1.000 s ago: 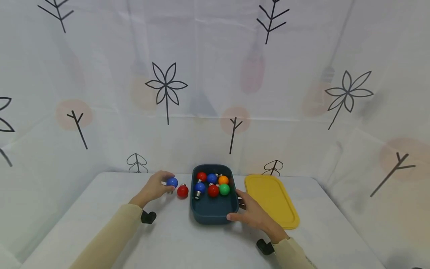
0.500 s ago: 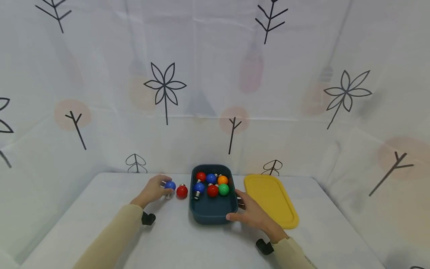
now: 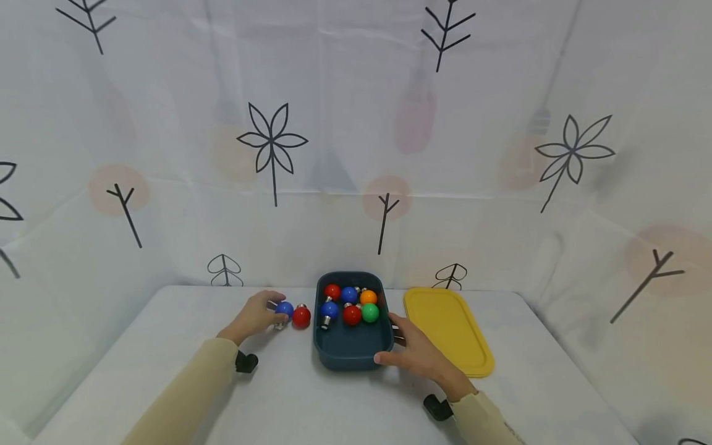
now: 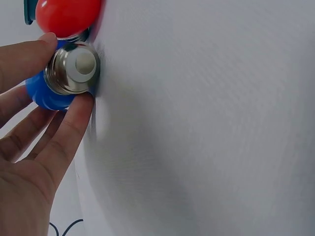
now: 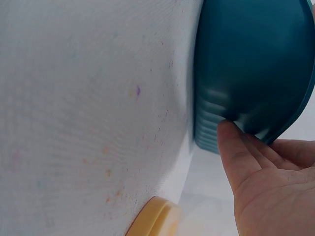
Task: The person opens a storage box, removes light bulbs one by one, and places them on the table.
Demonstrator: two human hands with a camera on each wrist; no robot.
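Note:
My left hand (image 3: 256, 315) pinches a blue light bulb (image 3: 284, 309) between thumb and fingers, left of the box. In the left wrist view the metal screw base (image 4: 74, 69) of this bulb faces the camera, low over the white table. Right beside it stands a red light bulb (image 3: 301, 317) with its base up. At the right front corner of the dark teal box (image 3: 356, 346), my right hand (image 3: 424, 356) holds the wall, thumb in front and fingers along the side. The right wrist view shows those fingertips (image 5: 229, 132) against the box's outer wall.
Several red, blue, orange and green bulbs lie in the back part of the box, including a green bulb (image 3: 369, 313) and an orange bulb (image 3: 368, 298). A yellow lid (image 3: 447, 334) lies flat on the table right of the box. A patterned cloth (image 3: 334, 235) hangs behind.
The blue bulb in my left hand has shifted slightly and stands closer to the red bulb than half a second ago. My right hand has stayed at the box.

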